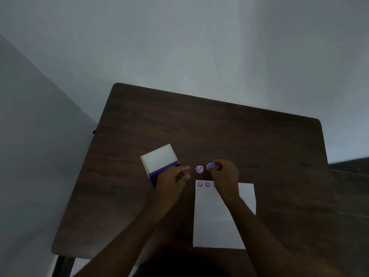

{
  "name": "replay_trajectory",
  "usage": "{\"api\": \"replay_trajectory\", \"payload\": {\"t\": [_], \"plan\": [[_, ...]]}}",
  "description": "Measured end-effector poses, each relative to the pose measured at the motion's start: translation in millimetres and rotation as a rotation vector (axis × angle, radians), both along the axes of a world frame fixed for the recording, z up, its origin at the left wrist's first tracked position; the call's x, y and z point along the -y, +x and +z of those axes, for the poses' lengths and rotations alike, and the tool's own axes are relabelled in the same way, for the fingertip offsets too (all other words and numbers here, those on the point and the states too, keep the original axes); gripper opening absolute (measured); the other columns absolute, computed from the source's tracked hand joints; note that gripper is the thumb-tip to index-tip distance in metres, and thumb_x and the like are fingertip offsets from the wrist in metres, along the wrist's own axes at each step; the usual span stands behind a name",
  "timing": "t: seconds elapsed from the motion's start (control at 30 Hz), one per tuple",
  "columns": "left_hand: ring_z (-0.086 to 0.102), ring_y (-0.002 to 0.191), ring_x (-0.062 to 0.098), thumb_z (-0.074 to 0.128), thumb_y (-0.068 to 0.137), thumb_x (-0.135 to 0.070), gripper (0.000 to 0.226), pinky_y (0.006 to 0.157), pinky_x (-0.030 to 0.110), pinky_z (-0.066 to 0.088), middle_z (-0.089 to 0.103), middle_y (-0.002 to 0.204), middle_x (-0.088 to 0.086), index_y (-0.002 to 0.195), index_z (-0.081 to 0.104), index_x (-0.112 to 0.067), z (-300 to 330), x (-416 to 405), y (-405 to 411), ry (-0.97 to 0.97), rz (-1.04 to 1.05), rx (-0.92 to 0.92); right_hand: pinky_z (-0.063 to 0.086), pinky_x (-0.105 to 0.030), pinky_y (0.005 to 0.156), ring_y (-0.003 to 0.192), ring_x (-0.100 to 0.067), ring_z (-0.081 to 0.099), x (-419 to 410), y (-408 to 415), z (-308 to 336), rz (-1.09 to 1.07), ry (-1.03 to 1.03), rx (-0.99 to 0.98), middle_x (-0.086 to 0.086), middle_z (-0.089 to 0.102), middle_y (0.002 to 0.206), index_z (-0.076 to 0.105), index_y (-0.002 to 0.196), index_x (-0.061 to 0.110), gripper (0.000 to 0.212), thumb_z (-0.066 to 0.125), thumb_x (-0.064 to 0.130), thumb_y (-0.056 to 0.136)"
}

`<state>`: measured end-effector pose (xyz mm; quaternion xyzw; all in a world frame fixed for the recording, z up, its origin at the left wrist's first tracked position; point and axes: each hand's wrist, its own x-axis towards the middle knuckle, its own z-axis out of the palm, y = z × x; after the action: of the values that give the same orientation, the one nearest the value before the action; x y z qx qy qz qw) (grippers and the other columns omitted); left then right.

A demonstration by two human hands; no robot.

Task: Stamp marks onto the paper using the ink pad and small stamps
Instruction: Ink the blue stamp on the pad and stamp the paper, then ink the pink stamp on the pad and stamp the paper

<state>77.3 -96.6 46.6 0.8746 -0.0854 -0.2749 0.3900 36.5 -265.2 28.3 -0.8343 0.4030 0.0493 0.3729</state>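
A white paper lies on the dark wooden table, with three purple smiley marks along its top edge, the third partly hidden by my wrist. My right hand is just beyond the paper's top edge and pinches a small blue stamp by the fingertips, close to the table. A pink stamp stands free just left of it. The purple ink pad is open with its white lid raised. My left hand rests over the pad's near part, fingers curled, index finger pointing at the pink stamp.
The table stands against pale walls at the back and left. Its right edge meets another dark surface. The far half of the table holds no objects.
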Motion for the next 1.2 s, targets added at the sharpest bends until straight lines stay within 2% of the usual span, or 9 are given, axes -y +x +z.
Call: {"api": "replay_trajectory", "payload": {"t": [0.07, 0.2, 0.4, 0.53, 0.63, 0.77, 1.0, 1.1, 1.2], "plan": [[0.046, 0.092, -0.004, 0.059, 0.091, -0.016, 0.032, 0.077, 0.006, 0.034, 0.063, 0.123, 0.001, 0.123, 0.060, -0.016, -2, 2, 0, 0.017, -0.008, -0.014, 0.046, -0.024, 0.081, 0.084, -0.008, 0.054, 2, 2, -5, 0.076, -0.009, -0.062, -0.001, 0.061, 0.091, 0.067, 0.101, 0.010, 0.015, 0.062, 0.017, 0.089], [0.051, 0.095, -0.002, 0.059, 0.091, -0.017, 0.030, 0.070, 0.004, 0.035, 0.064, 0.121, 0.002, 0.121, 0.062, -0.016, -5, 2, 0, 0.026, 0.002, -0.030, 0.046, -0.022, 0.078, 0.084, -0.012, 0.060, 1, 5, -18, 0.132, -0.023, -0.084, -0.005, 0.067, 0.092, 0.067, 0.097, 0.011, 0.012, 0.060, 0.018, 0.090], [0.053, 0.102, 0.004, 0.059, 0.091, -0.016, 0.032, 0.084, 0.012, 0.035, 0.062, 0.124, 0.003, 0.123, 0.060, -0.013, -3, 7, 1, 0.039, 0.029, -0.031, 0.049, -0.026, 0.082, 0.089, -0.011, 0.060, 3, 5, -26, 0.121, -0.060, -0.109, -0.001, 0.065, 0.097, 0.065, 0.099, 0.017, 0.014, 0.064, 0.024, 0.086], [0.056, 0.111, 0.014, 0.059, 0.091, -0.016, 0.033, 0.087, 0.015, 0.034, 0.062, 0.125, 0.006, 0.123, 0.060, -0.010, -4, 7, 0, 0.054, 0.057, -0.043, 0.038, -0.020, 0.083, 0.101, -0.010, 0.051, -2, 4, -18, 0.188, -0.141, -0.021, 0.001, 0.053, 0.111, 0.061, 0.107, 0.015, 0.024, 0.065, 0.023, 0.085], [0.055, 0.114, 0.016, 0.058, 0.092, -0.017, 0.033, 0.088, 0.013, 0.030, 0.060, 0.127, 0.007, 0.124, 0.059, -0.010, -3, 4, -1, 0.071, 0.053, -0.058, 0.043, -0.023, 0.075, 0.085, -0.009, 0.055, -12, 6, -11, 0.259, -0.121, 0.006, 0.003, 0.056, 0.092, 0.065, 0.095, 0.012, 0.018, 0.061, 0.028, 0.089], [0.051, 0.100, 0.001, 0.059, 0.092, -0.019, 0.033, 0.074, 0.002, 0.032, 0.062, 0.124, 0.002, 0.124, 0.060, -0.015, -3, -1, -1, 0.050, 0.044, -0.030, 0.052, -0.030, 0.076, 0.079, -0.016, 0.063, -23, 16, -17, 0.322, -0.093, -0.175, -0.003, 0.064, 0.083, 0.065, 0.090, 0.014, 0.023, 0.052, 0.032, 0.093], [0.056, 0.114, 0.013, 0.058, 0.092, -0.021, 0.035, 0.099, 0.021, 0.041, 0.061, 0.127, 0.001, 0.126, 0.059, -0.017, -4, -7, -4, 0.050, 0.063, -0.096, 0.051, -0.032, 0.086, 0.095, -0.019, 0.064, -28, 26, -25, 0.433, -0.115, -0.372, -0.008, 0.067, 0.104, 0.064, 0.108, 0.013, 0.019, 0.055, 0.018, 0.092], [0.053, 0.101, 0.001, 0.059, 0.092, -0.020, 0.033, 0.085, 0.009, 0.040, 0.062, 0.125, -0.001, 0.125, 0.060, -0.018, -2, -9, -8, 0.011, 0.063, -0.069, 0.049, -0.031, 0.087, 0.101, -0.021, 0.062, -29, 23, -23, 0.461, -0.146, -0.363, -0.009, 0.065, 0.109, 0.062, 0.113, 0.012, 0.023, 0.054, 0.015, 0.092], [0.050, 0.094, -0.004, 0.060, 0.091, -0.019, 0.032, 0.073, 0.002, 0.035, 0.063, 0.122, -0.003, 0.123, 0.061, -0.021, -3, -11, -13, -0.023, 0.063, -0.059, 0.048, -0.028, 0.079, 0.088, -0.018, 0.063, -31, 18, -18, 0.340, -0.088, -0.241, -0.006, 0.065, 0.092, 0.066, 0.101, 0.012, 0.022, 0.047, 0.021, 0.095]]}}
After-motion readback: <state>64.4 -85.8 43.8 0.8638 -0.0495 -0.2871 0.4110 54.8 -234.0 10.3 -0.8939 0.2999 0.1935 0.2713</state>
